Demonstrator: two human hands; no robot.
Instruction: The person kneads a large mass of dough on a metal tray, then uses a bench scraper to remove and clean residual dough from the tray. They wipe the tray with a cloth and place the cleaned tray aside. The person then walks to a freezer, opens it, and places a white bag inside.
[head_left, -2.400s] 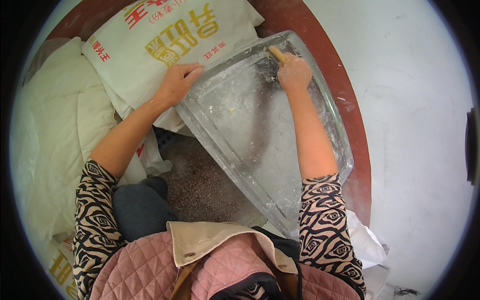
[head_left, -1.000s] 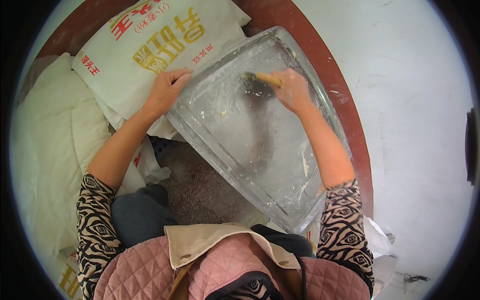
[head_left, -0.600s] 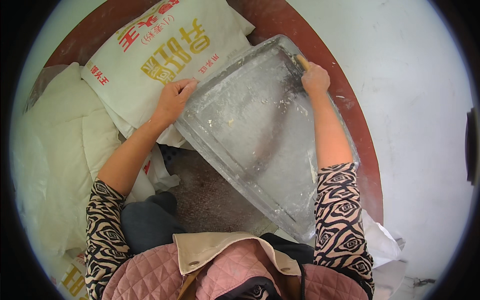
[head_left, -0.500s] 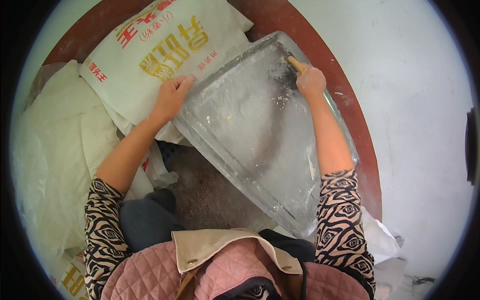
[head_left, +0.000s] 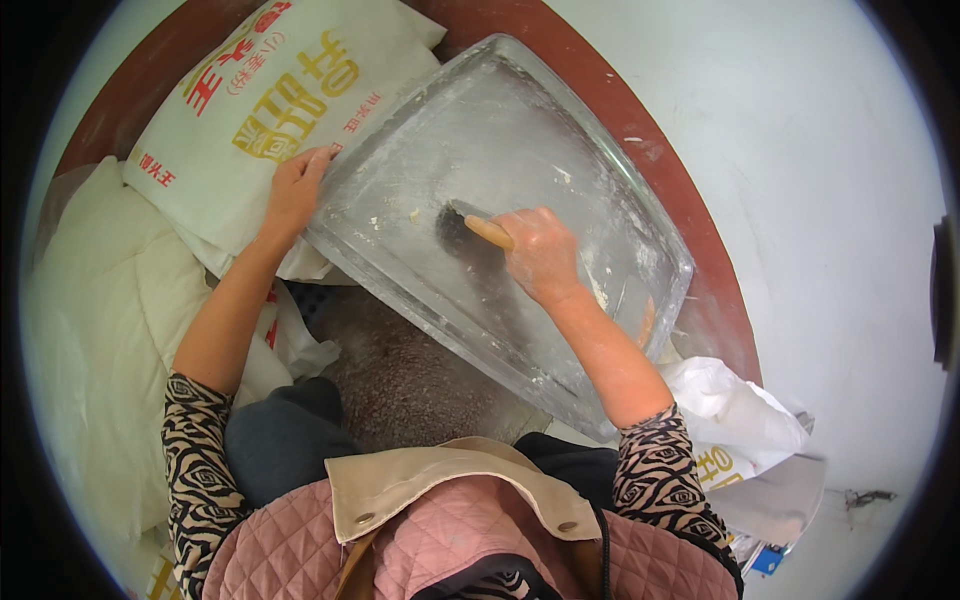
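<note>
A large grey metal tray (head_left: 560,170), smeared with white powder and small flakes, lies tilted across the middle of the view. My left hand (head_left: 294,195) has closed fingers on its upper left rim. My right hand (head_left: 540,250) grips a wooden handle (head_left: 490,231) over the tray's middle; the tool's grey head, apparently a scraper blade, rests on or just above the surface beside a dark shadow. A printed white sack (head_left: 195,150) lies beyond my left hand, against the tray's edge.
Pale padded cloth (head_left: 110,340) fills the left side. A red band (head_left: 700,220) borders a white surface on the right. A crumpled printed sack (head_left: 730,410) sits at lower right. Below the tray show speckled brown ground (head_left: 400,390) and my dark-clothed legs (head_left: 280,450).
My right hand and the tool have moved from the tray's far right corner down and left to its middle. The tray and my left hand appear farther left and higher in the view.
</note>
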